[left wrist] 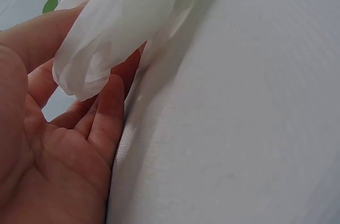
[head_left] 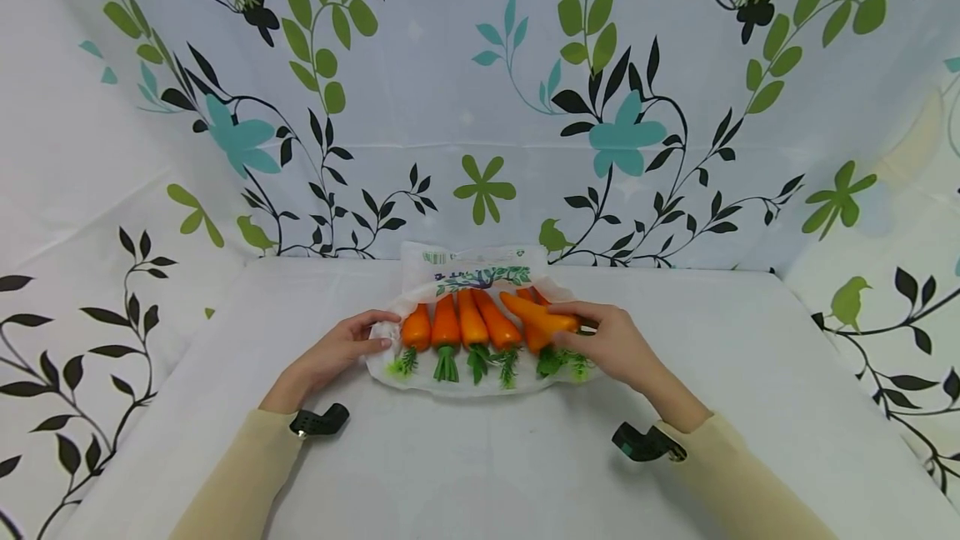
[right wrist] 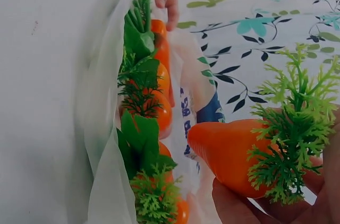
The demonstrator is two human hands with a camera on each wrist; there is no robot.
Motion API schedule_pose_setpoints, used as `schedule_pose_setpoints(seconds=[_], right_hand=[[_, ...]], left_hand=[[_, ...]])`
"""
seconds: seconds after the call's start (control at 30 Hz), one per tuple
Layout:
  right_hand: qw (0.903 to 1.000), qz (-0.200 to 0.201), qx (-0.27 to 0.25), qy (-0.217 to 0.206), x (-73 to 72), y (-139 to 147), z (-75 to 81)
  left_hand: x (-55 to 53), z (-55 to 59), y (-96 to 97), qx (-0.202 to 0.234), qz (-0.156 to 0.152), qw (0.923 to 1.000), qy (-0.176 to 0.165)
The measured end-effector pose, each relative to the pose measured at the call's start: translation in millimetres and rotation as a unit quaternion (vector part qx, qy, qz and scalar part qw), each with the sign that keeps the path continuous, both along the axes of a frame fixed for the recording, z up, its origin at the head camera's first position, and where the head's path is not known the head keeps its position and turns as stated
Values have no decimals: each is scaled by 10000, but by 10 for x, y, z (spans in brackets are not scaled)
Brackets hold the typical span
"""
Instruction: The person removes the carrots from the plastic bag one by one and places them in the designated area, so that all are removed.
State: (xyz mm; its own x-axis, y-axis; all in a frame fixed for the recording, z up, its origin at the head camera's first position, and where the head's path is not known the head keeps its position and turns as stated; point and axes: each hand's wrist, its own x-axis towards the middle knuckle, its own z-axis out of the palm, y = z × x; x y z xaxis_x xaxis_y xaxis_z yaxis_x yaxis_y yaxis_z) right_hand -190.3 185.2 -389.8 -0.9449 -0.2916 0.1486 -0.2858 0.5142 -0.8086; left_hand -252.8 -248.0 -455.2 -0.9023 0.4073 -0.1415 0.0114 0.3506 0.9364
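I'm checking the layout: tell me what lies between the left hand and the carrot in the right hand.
In the head view, four carrots lie side by side between the left hand and the held carrot, with the white bag around them.

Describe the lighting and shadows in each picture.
Head view: bright table, soft shadows beside the sleeves and below the bag; left wrist view: dimmer, left hand partly shaded, a soft shadow along the bag; right wrist view: also dim, faint shadow on the table beside the bag.
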Motion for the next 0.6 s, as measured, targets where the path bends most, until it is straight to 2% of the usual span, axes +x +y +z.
schedule_pose_setpoints(seconds=[0.27,0.6], right_hand=[[10000,-6,-29,70,55,145,44],[9996,-47,-289,-19,113,325,176]], left_hand=[[15,3,0,39,60,9999,-87],[15,2,-15,67,-35,10000,-32]])
